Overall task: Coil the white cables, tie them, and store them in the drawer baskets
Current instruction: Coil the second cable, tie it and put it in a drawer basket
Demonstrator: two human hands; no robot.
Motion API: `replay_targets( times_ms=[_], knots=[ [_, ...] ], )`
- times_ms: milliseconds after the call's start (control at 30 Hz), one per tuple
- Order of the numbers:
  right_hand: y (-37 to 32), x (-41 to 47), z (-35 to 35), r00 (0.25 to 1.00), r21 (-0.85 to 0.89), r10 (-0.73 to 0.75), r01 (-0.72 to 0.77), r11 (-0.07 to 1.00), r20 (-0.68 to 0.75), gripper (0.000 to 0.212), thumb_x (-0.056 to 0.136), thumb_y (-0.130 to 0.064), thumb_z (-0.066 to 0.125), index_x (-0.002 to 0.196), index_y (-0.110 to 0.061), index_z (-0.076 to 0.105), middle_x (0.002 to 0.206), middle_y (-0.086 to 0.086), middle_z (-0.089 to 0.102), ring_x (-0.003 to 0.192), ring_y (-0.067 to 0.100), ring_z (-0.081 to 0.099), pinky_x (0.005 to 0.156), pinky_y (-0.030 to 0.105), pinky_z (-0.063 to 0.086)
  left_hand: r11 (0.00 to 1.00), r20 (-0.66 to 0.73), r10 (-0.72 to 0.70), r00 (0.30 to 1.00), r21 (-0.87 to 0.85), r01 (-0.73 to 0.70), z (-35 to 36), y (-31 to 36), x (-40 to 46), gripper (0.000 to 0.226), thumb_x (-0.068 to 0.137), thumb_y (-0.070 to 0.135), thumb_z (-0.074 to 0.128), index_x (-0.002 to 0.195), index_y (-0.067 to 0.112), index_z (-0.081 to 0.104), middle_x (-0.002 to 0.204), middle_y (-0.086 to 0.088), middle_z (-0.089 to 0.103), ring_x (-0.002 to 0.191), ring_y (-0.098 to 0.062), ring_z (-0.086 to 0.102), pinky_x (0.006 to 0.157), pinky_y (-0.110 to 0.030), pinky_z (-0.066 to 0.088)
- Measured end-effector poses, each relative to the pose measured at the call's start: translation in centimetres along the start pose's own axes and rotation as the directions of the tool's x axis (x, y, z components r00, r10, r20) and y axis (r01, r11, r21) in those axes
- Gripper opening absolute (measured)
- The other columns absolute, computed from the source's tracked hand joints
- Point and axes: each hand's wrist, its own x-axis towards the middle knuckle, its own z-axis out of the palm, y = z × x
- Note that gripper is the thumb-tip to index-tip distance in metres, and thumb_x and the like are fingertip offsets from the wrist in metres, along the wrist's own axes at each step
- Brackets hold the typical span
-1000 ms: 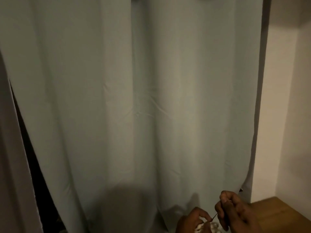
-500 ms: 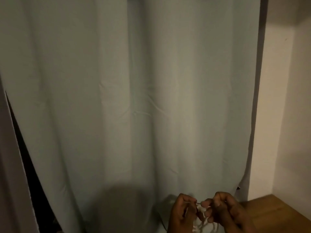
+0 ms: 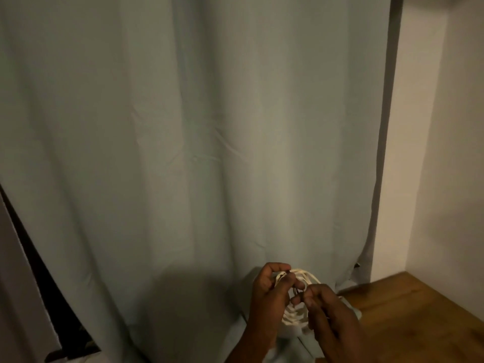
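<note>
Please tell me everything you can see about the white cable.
The white cable is thin, looks like plastic, and is gathered into several loose loops. It is held up in front of the curtain. The left hand grips its upper loops; the right hand pinches at the middle. No ends or plugs show.

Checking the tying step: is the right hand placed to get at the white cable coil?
Probably yes: the right hand is already at the white cable coil, which the left hand holds up, with nothing between them.
</note>
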Motion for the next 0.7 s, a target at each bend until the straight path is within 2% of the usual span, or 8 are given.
replay_targets(
  times_ms=[133,200,300,433,500,567,633,700],
  knots=[
    [0.6,-0.2,0.0,1.000,0.042,0.014,-0.015,0.999,0.009,0.018,0.093,-0.010,0.062,0.088,-0.025,0.071,0.071,-0.006,0.071,0.058,0.017,0.067,0.051,0.029,0.056,0.982,-0.053,0.097,0.994,0.168,-0.087,0.1,0.0,-0.2,0.010,0.089,0.004,0.062,0.091,0.013,0.064,0.068,-0.004,0.069,0.065,-0.017,0.065,0.059,-0.028,0.054],
    [1.3,-0.1,0.2,0.999,0.048,-0.034,0.036,0.998,-0.029,0.026,0.088,-0.006,0.067,0.081,-0.031,0.073,0.086,-0.010,0.069,0.058,0.017,0.066,0.047,0.031,0.056,0.965,-0.030,0.138,0.990,0.231,-0.127,0.3,0.3,-0.3,0.012,0.088,0.006,0.062,0.089,0.017,0.065,0.066,-0.002,0.067,0.063,-0.015,0.063,0.060,-0.030,0.053],
    [2.4,0.0,0.6,0.994,-0.035,-0.101,0.100,0.994,-0.033,0.035,0.082,-0.006,0.073,0.078,-0.040,0.070,0.095,-0.020,0.062,0.068,0.012,0.067,0.050,0.020,0.053,0.951,-0.024,0.155,0.988,0.275,-0.142,0.4,1.1,-0.4,0.011,0.088,0.007,0.063,0.090,0.017,0.065,0.065,0.001,0.067,0.062,-0.012,0.063,0.060,-0.029,0.052],
    [3.7,0.4,0.9,0.981,-0.264,-0.189,0.196,0.944,0.051,0.042,0.082,-0.014,0.076,0.080,-0.053,0.060,0.086,-0.019,0.060,0.082,-0.004,0.061,0.061,0.006,0.046,0.920,0.010,0.201,0.980,0.341,-0.192,0.0,1.6,-0.4,0.019,0.077,0.003,0.069,0.091,0.015,0.067,0.075,0.004,0.071,0.071,-0.012,0.067,0.066,-0.021,0.054],
    [3.9,0.4,1.0,0.977,-0.302,-0.206,0.214,0.929,0.060,0.034,0.079,-0.023,0.075,0.082,-0.053,0.059,0.085,-0.016,0.054,0.085,-0.009,0.056,0.065,0.001,0.043,0.896,0.041,0.216,0.976,0.389,-0.215,-0.1,1.5,-0.6,0.022,0.076,0.000,0.069,0.091,0.016,0.068,0.079,0.004,0.072,0.075,-0.013,0.069,0.068,-0.021,0.055],
    [3.3,0.3,0.9,0.977,-0.274,-0.202,0.214,0.938,0.071,0.014,0.077,-0.043,0.071,0.084,-0.052,0.062,0.085,-0.016,0.052,0.083,-0.010,0.055,0.065,-0.001,0.042,0.889,0.067,0.216,0.974,0.399,-0.225,0.0,1.4,-0.8,0.022,0.075,0.001,0.068,0.090,0.017,0.069,0.080,0.003,0.073,0.077,-0.016,0.070,0.068,-0.023,0.056],
    [2.3,0.2,-0.1,0.977,-0.217,-0.189,0.206,0.954,0.097,0.013,0.076,-0.062,0.066,0.087,-0.057,0.063,0.088,-0.017,0.058,0.078,-0.004,0.060,0.059,0.005,0.046,0.898,0.078,0.194,0.978,0.386,-0.209,0.0,1.5,-1.0,0.022,0.075,0.002,0.067,0.089,0.018,0.069,0.080,0.001,0.074,0.076,-0.018,0.071,0.067,-0.026,0.057],
    [0.9,0.6,-1.9,0.981,-0.025,-0.194,0.194,0.981,-0.002,0.011,0.079,-0.052,0.070,0.086,-0.044,0.073,0.084,-0.011,0.069,0.065,0.008,0.065,0.052,0.017,0.052,0.935,0.095,0.154,0.984,0.308,-0.176,-0.1,1.7,-1.1,0.020,0.073,0.004,0.065,0.088,0.015,0.069,0.074,-0.003,0.073,0.065,-0.015,0.068,0.060,-0.025,0.054]
  ],
)
